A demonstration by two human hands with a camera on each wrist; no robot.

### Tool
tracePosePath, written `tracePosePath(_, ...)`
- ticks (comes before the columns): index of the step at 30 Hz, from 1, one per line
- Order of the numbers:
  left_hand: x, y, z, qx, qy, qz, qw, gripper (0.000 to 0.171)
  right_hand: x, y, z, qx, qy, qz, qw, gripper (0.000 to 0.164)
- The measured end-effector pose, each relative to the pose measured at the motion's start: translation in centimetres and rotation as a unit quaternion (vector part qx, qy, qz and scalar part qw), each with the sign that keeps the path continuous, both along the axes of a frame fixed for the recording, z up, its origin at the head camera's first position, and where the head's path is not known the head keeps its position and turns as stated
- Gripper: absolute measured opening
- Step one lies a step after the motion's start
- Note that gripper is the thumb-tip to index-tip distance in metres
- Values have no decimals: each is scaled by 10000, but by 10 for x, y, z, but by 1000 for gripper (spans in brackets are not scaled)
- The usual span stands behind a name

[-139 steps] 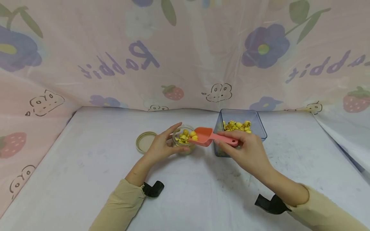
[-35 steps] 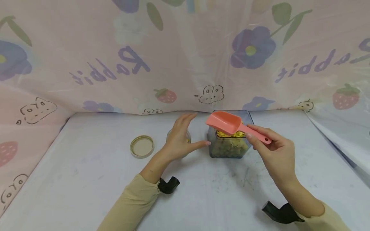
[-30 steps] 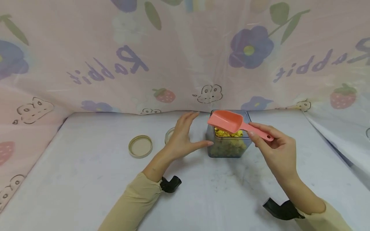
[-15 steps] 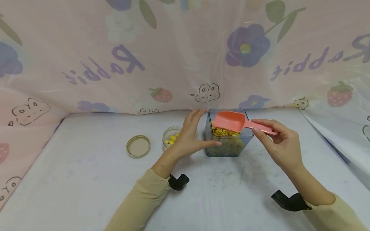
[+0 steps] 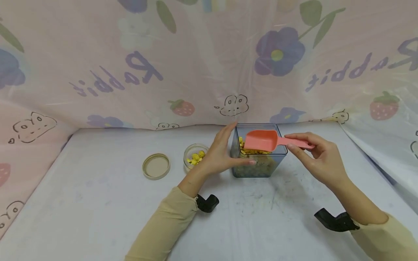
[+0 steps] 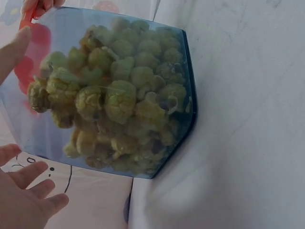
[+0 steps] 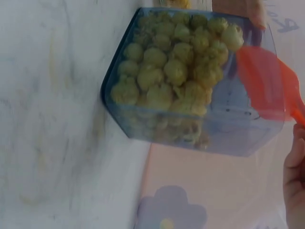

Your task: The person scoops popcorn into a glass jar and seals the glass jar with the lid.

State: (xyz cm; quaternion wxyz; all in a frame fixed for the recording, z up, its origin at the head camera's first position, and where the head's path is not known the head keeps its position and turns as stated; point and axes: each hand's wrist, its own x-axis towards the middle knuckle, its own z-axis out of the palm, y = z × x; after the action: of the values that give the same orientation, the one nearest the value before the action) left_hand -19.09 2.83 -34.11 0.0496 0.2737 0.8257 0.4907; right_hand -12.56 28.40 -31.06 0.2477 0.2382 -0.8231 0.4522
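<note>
My right hand (image 5: pixel 320 159) pinches the handle of a pink scoop (image 5: pixel 262 140) between thumb and fingers. The scoop's blade dips inside the mouth of a clear bluish square container (image 5: pixel 275 159). Yellow popcorn (image 7: pixel 167 71) fills much of that container. Through the wall in the right wrist view, the scoop (image 7: pixel 259 81) shows beside the upper popcorn. My left hand (image 5: pixel 217 156) spreads its fingers and thumb about the container's left side. In the left wrist view, fingertips (image 6: pixel 57 202) lie at the container's edge, while the thumb (image 6: pixel 16 52) overlaps its front wall.
Left of the container stands a small glass jar (image 5: pixel 192 149) with some popcorn in it, partly behind the left hand. A round beige lid (image 5: pixel 156 166) lies farther left on the white tabletop (image 5: pixel 98 203). A patterned pink curtain (image 5: pixel 202 72) hangs behind.
Earlier the left hand held the jar while the scoop tipped popcorn in; it has since let go and moved right to the container. The scoop has moved right and lowered into the container.
</note>
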Motion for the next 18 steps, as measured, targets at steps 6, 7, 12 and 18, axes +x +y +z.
tracePosePath(6, -3, 3, -3, 166, -37, -174, 9997, 117, -1, 4, 5, 247, -234, -108, 9994, 29)
tracePosePath(7, -3, 3, -3, 211, -57, -193, 9996, 117, -2, 5, 6, 294, -272, -121, 9991, 27)
tracePosePath(12, -3, 4, -3, 486, -313, -337, 9978, 115, -4, 11, 13, 699, -370, -138, 9968, 24)
tracePosePath(18, -4, 4, -4, 686, -570, -423, 9951, 113, -9, 14, 25, 1261, -427, -195, 9909, 28)
